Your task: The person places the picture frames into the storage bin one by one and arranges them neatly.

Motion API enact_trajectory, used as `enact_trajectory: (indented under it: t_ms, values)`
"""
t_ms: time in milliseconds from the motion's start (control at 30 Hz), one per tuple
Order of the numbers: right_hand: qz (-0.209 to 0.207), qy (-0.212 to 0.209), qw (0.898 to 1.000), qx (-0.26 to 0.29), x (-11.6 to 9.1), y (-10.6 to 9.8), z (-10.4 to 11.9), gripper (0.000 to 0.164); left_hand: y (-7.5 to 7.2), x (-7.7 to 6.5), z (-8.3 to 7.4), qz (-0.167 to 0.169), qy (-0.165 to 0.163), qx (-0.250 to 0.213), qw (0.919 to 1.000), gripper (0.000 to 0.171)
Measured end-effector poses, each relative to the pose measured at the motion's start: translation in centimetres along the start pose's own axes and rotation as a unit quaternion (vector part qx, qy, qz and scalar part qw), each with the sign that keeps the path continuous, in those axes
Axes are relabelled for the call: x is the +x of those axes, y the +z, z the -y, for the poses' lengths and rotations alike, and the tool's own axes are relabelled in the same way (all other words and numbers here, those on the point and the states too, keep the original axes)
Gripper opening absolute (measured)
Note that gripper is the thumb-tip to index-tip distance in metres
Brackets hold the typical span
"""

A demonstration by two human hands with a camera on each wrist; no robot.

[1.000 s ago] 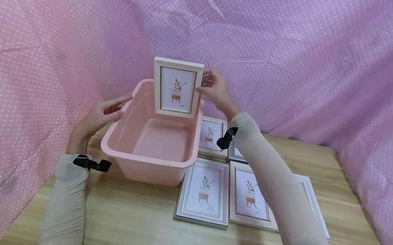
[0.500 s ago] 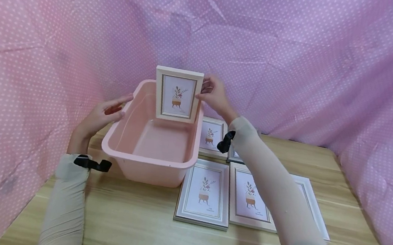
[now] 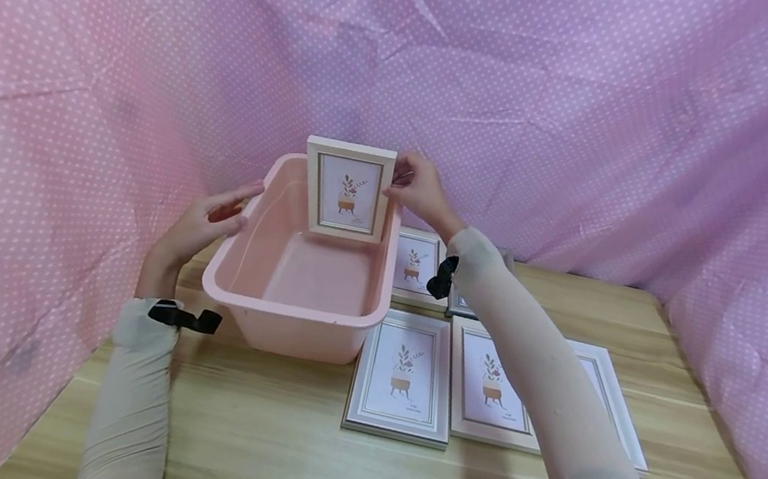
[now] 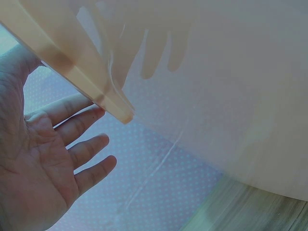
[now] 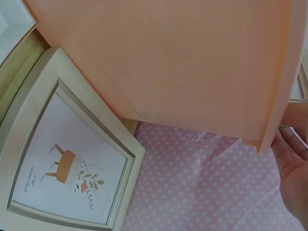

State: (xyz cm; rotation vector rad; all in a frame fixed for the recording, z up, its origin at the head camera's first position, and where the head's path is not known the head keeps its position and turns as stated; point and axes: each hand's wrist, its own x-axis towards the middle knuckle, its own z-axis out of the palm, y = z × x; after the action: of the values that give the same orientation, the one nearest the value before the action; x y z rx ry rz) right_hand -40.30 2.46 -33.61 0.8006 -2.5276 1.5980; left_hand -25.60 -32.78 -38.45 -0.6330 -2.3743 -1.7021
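A cream picture frame [image 3: 349, 194] with a potted-plant print stands tilted inside the pink plastic basin [image 3: 293, 312], near its far end, its top edge above the rim. My right hand [image 3: 427, 192] pinches the frame by its right side, beside the basin's back right corner. My left hand [image 3: 197, 226] rests at the basin's left rim, and in the left wrist view its fingers [image 4: 89, 149] are spread and nearly straight. Most of the frame is hidden in the right wrist view, where the basin wall [image 5: 192, 72] stands in front of it.
Right of the basin lie several framed prints: a silver-white frame [image 3: 403, 377], a cream frame [image 3: 492, 386] and a small frame [image 3: 417, 269]. My right forearm partly covers a white frame [image 3: 615, 399]. Pink dotted cloth [image 3: 411, 47] surrounds the wooden table [image 3: 268, 436].
The right hand has lowered the picture frame further into the basin and slightly to the right, with less movement in the last half second. The left hand has kept its place at the rim.
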Motion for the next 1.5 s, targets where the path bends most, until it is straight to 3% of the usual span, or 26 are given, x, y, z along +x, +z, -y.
enact_trajectory:
  t_ms: [433, 1000, 1133, 1267, 1500]
  values:
    - [0.037, -0.018, 0.999, -0.026, 0.0, 0.4, -0.2, 0.029, -0.1, 0.2, 0.3, 0.0, -0.001, 0.002, 1.0, 0.05]
    - [0.036, 0.039, 0.994, -0.1, 0.0, 0.6, 1.0, 0.033, -0.1, 0.3, 0.6, 0.002, -0.003, 0.0, 1.0, 0.05]
    - [0.044, 0.034, 0.991, -0.123, -0.1, 0.7, 1.0, 0.045, -0.1, 0.4, 0.4, 0.001, -0.004, 0.004, 1.0, 0.05]
    - [0.047, 0.016, 0.993, -0.11, -0.4, 0.7, 0.6, 0.055, -0.1, 0.3, 0.4, 0.002, -0.005, 0.006, 1.0, 0.05]
    - [0.035, -0.007, 0.998, -0.055, -0.6, 0.4, -0.3, 0.049, -0.1, 0.3, 0.5, 0.003, -0.002, -0.005, 1.0, 0.051]
